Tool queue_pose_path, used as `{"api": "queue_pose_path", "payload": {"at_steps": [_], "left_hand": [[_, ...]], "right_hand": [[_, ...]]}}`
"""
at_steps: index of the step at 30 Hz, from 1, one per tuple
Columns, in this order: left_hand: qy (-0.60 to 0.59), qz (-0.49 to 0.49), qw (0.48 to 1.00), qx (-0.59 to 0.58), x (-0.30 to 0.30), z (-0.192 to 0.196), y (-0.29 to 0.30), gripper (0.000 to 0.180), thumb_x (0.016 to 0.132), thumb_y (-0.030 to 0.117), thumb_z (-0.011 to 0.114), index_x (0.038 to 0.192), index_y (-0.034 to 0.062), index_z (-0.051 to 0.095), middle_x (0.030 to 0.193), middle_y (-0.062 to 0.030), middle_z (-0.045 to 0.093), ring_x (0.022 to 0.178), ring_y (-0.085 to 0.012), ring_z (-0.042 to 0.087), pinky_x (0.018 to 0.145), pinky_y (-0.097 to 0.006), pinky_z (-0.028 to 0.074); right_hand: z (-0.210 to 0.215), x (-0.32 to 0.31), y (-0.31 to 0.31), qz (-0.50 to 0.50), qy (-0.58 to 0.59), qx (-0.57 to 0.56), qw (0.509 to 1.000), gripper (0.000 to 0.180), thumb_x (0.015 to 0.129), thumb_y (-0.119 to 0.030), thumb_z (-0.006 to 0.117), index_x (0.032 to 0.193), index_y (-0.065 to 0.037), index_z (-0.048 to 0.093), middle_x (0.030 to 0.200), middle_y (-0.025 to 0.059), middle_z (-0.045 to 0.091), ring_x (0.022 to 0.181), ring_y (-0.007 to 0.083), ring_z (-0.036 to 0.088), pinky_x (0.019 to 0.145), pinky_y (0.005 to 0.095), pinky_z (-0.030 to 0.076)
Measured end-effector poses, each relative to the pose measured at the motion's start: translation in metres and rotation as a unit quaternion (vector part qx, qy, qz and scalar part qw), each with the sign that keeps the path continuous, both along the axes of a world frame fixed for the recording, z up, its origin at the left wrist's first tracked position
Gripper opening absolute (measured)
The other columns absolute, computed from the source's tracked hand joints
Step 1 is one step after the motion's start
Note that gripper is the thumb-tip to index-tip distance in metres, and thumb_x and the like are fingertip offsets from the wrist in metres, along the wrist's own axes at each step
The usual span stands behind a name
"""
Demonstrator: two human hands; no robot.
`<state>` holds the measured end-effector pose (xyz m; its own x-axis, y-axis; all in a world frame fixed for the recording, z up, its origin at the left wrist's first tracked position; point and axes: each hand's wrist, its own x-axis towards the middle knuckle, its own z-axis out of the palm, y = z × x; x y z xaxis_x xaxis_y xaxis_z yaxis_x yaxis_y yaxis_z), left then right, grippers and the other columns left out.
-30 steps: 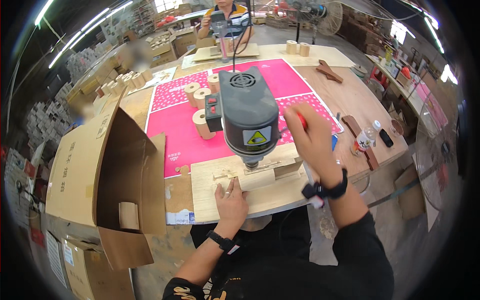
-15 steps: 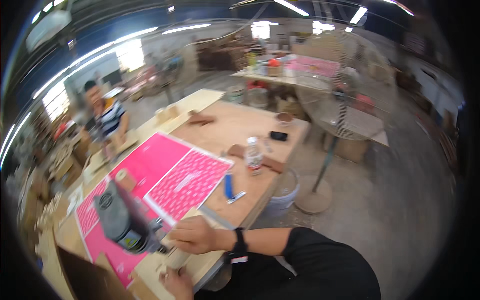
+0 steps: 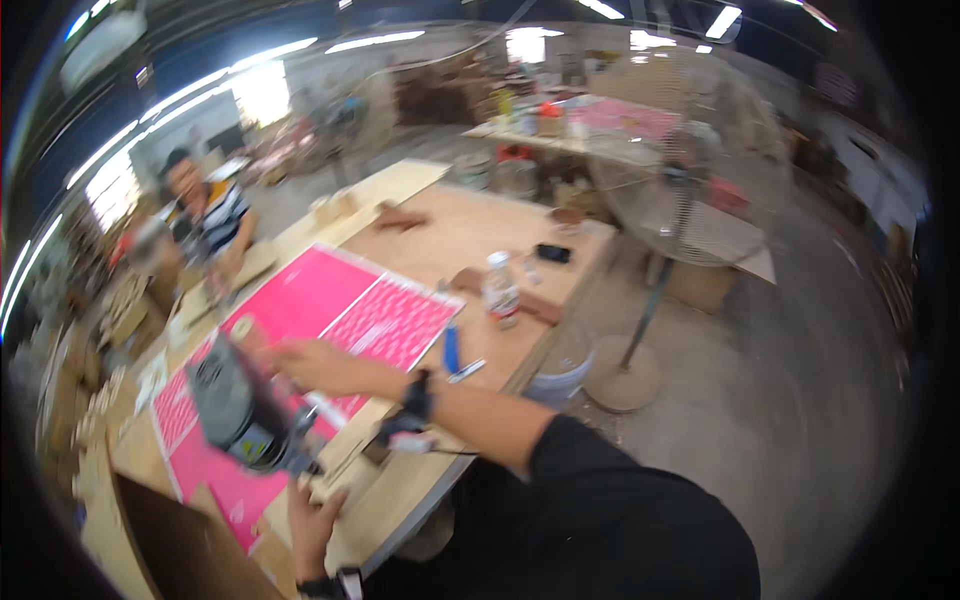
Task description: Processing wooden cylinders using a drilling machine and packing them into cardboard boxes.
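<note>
A grey power tool (image 3: 240, 405) stands over the left part of the workbench, its metal end pointing down and right. My right hand (image 3: 310, 366) reaches across beside its body, fingers toward a small light wooden block (image 3: 243, 328). Blur and the tool hide whether the fingertips touch that block. Below the tool's tip is my left hand (image 3: 315, 522), thumb spread from its fingers, at the edge of a light wooden board (image 3: 385, 495). No object shows in its grasp. Pink printed sheets (image 3: 310, 285) lie under and beyond the tool.
On the bench are a clear bottle (image 3: 501, 290), a black phone (image 3: 553, 253), a blue-handled tool (image 3: 451, 348) and brown wooden pieces (image 3: 400, 218). A person (image 3: 208, 205) sits across at the left. A large standing fan (image 3: 680, 175) and a white bucket (image 3: 562, 375) are at the right.
My right hand has left the board near the tool's tip and moved forward and left toward the wooden block. My left hand has shifted up and left, closer to the tip.
</note>
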<state>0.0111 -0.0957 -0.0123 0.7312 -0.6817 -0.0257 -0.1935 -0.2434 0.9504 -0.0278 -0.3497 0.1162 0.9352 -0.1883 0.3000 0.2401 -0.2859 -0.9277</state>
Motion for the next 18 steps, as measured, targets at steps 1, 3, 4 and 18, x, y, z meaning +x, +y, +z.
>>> {"api": "queue_pose_path", "payload": {"at_steps": [1,3,4,18], "left_hand": [[0.034,-0.052,0.998,0.016,0.004,0.006,-0.001,0.086,0.079,0.014,0.079,0.148,0.0040,0.030,0.111,-0.0181,0.063,0.081,-0.0169,0.065,0.056,-0.027,0.052],[0.096,-0.035,0.994,0.046,0.004,0.012,-0.001,0.071,0.078,0.021,0.082,0.136,0.0034,0.046,0.092,-0.0053,0.063,0.068,-0.0099,0.058,0.054,-0.023,0.046],[0.123,-0.075,0.988,0.059,0.006,0.015,0.002,0.076,0.077,0.025,0.083,0.138,0.0016,0.045,0.089,-0.0038,0.064,0.066,-0.0086,0.058,0.055,-0.024,0.046],[-0.185,0.034,0.970,0.153,-0.027,0.022,0.107,0.067,0.070,0.010,0.082,0.128,0.0040,0.049,0.121,-0.0221,0.059,0.100,-0.0331,0.065,0.086,-0.038,0.053]], "right_hand": [[-0.020,-0.012,-0.008,0.018,-0.023,-0.056,0.998,0.051,0.097,-0.048,0.053,0.124,-0.004,0.059,0.108,0.0133,0.067,0.089,0.0217,0.064,0.079,0.0359,0.052],[-0.062,-0.044,-0.020,-0.018,0.005,-0.229,0.973,0.058,0.091,-0.044,0.064,0.134,-0.007,0.055,0.115,0.0170,0.066,0.106,0.0271,0.063,0.093,0.0379,0.049],[-0.082,-0.067,-0.023,-0.052,0.054,-0.378,0.923,0.055,0.087,-0.042,0.070,0.129,-0.008,0.060,0.115,0.0165,0.066,0.109,0.0286,0.061,0.097,0.0382,0.047],[-0.140,-0.106,0.013,-0.063,0.069,-0.166,0.982,0.027,0.083,-0.003,0.071,0.110,-0.001,0.066,0.093,0.0124,0.067,0.080,0.0218,0.064,0.074,0.0319,0.052]]}}
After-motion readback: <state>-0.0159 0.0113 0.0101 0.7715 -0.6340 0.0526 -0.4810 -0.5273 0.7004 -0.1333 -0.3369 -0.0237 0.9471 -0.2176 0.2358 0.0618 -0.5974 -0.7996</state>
